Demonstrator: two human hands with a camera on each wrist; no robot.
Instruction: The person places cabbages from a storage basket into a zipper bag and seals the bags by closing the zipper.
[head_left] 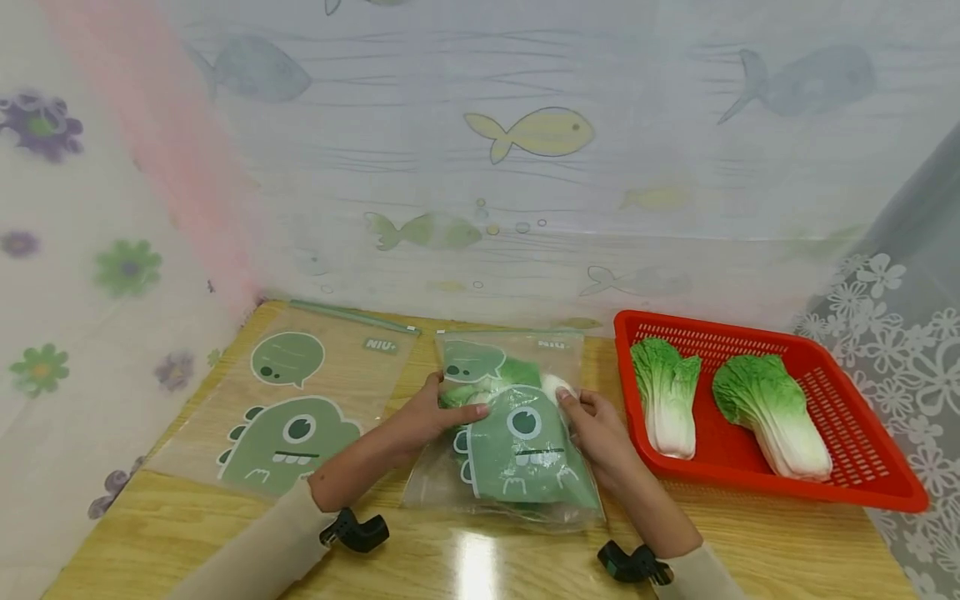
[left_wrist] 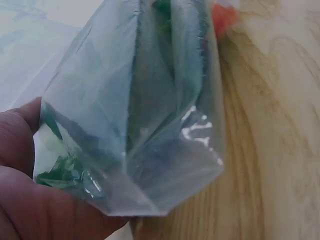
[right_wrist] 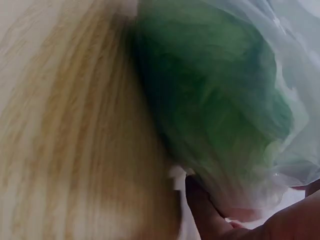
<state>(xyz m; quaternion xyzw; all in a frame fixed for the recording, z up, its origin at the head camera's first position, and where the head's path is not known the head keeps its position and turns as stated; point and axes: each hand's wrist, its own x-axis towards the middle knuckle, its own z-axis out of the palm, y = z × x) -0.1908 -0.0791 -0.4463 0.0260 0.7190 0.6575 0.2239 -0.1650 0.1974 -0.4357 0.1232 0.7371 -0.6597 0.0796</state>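
A clear zip bag (head_left: 517, 467) printed with a green one-eyed monster lies on the table in front of me. Green leaves and white stalks of vegetables show inside it. My left hand (head_left: 438, 410) grips the bag's left side, its thumb across the front. On the opposite side my right hand (head_left: 596, 429) holds the bag, thumb near a white stalk end. The left wrist view shows the bag's folded corner (left_wrist: 145, 190) beside the fingers. In the right wrist view, green leaves (right_wrist: 215, 90) press against the plastic above the right fingers.
A second, flat zip bag (head_left: 345, 375) with the same print lies at the left. To the right stands a red plastic basket (head_left: 873, 417) containing two Chinese cabbages, one on the left (head_left: 667, 408) and one on the right (head_left: 772, 408). Printed curtains (head_left: 420, 150) hang behind the wooden table (head_left: 420, 558).
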